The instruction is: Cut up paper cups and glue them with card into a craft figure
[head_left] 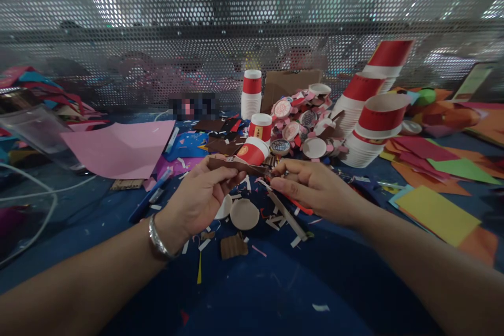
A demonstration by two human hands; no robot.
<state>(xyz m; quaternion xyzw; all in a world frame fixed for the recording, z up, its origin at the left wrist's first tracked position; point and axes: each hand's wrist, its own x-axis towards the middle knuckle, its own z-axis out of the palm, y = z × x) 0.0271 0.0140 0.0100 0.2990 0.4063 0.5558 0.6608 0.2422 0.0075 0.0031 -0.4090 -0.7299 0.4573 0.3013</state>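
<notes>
spanning the gap between both hands, one dark brown strip (254, 169) was held above the bench (244, 299), long axis running left to right, just on the near side of a tipped red-and-white cup (254, 151). the left hand (197, 194) grasped it between thumb and fingers, nearer its middle, while the right hand (319, 187) had its grip pinched at the right end. counted: one standing cup (260, 128) beside the tipped one; two pale discs (244, 214) below, one partly hidden; one corrugated scrap (234, 247); one large pink sheet (122, 149); one cup stack (251, 97) behind, three right-hand stacks (372, 134).
</notes>
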